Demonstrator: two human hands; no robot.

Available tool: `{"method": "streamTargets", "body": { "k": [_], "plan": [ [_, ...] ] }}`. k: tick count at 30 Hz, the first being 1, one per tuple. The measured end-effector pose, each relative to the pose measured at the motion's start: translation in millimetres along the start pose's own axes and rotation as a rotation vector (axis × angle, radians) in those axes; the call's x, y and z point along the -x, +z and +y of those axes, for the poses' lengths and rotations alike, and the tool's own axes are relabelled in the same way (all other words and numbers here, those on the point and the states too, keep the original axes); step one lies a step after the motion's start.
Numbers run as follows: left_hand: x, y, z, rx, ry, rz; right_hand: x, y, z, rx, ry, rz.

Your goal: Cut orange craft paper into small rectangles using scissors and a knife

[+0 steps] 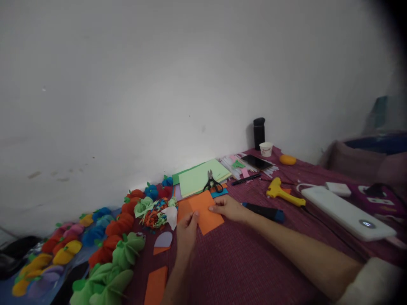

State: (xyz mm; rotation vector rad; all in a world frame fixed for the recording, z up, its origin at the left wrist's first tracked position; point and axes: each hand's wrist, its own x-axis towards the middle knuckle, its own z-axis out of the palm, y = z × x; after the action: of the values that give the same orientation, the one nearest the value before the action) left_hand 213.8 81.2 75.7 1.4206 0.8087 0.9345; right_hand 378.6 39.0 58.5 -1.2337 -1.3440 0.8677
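An orange craft sheet (208, 220) is spread between both hands above the table. My left hand (187, 231) pinches its left part between thumb and fingers. On the opposite side, my right hand (230, 207) grips the sheet's right edge. Black-handled scissors (213, 183) lie just beyond, blades pointing away, on pale green sheets (193, 178). Left of my left hand sit a pile of colourful scraps (157, 216) and a rounded lilac piece (163, 239) over an orange one. Nearer me lies another orange piece (155, 286).
Several pumpkin-shaped crafts (119, 226) crowd the left side. On the right are a yellow glue gun (281, 192), a white power bank (346, 212) and a dark blue-ended tool (263, 212). A phone (257, 162), paper cup (266, 149) and black bottle (259, 133) stand or lie farther back.
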Motion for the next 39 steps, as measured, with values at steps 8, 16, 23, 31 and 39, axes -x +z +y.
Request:
{"method": "streamTargets", "body": {
  "k": [8,16,23,31,39],
  "plan": [
    [-3,-0.4,-8,-0.020,-0.028,-0.049,-1,-14,-4,-0.091,-0.052,-0.070],
    [5,3.2,5,0.290,-0.093,-0.052,3,-9,-7,-0.277,0.040,-0.086],
    [3,-1.3,4,0.316,-0.075,-0.103,6,-5,-10,-0.294,0.043,-0.091],
    [1,-8.6,-5,0.222,-0.027,-0.126,10,-6,-14,-0.171,-0.001,-0.129],
    [4,-5.6,1,0.266,-0.028,-0.101,9,-10,-10,-0.015,-0.002,-0.115]
  ]
}}
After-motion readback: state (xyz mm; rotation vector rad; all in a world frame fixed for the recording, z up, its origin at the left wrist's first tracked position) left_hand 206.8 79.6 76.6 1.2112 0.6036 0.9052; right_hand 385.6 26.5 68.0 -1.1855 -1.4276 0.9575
